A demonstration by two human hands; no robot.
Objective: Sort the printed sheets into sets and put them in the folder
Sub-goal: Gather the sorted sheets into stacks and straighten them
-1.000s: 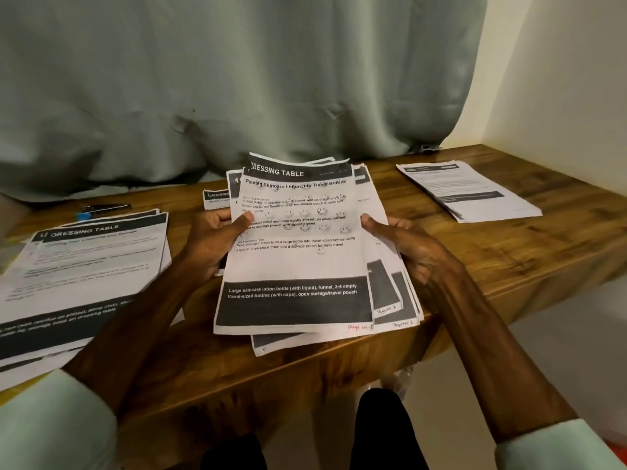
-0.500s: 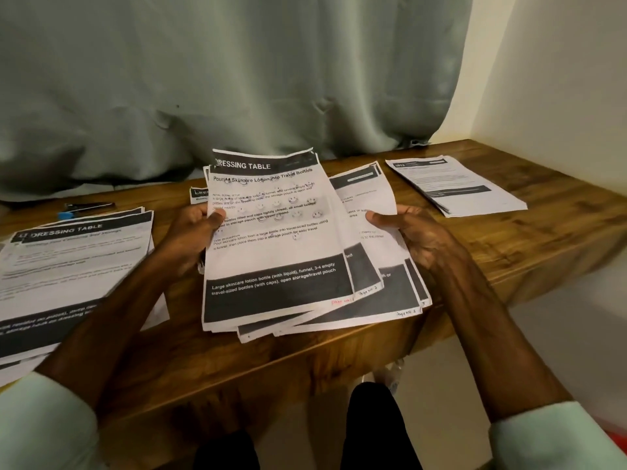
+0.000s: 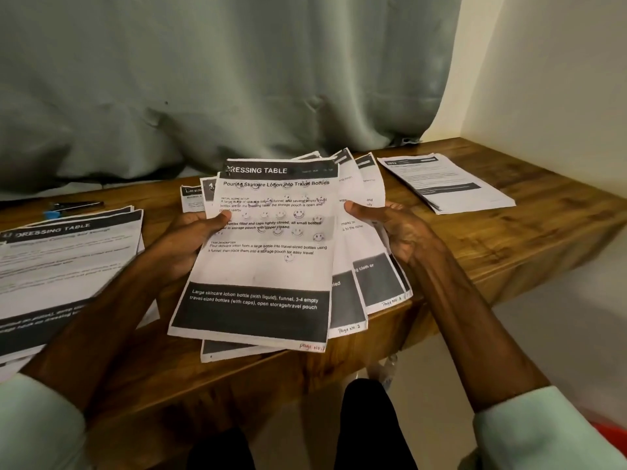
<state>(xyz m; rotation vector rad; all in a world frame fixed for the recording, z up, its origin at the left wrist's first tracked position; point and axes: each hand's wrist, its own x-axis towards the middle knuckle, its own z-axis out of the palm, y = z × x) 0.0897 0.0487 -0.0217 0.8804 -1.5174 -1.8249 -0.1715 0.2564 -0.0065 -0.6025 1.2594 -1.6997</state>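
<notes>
Printed sheets (image 3: 258, 262) in a fanned bunch, held just above the near edge of the desk (image 3: 509, 252), tilted toward the camera. Left hand (image 3: 195, 239) pinches the left margin, thumb on the top page; right hand (image 3: 397, 228) grips the right side of the fan, thumb on top, fingers hidden beneath. Both hands closed on the same bunch, apart from each other across its width.

Top page headed "DRESSING TABLE", handwritten page number at bottom right; pages marked 2 and 3 peek out to the right. More sheets lie flat under the bunch. One pile (image 3: 64, 266) sits at left, another (image 3: 448, 184) at far right. No folder visible.

Step in hand, as I judge it: checking page order by the corner numbers. To do it well, keep the bottom-right corners exposed, slide pages with the right thumb while the left holds the margin firm, then square the edges on the desk. Thin paper slips and creases easily; light grip.
</notes>
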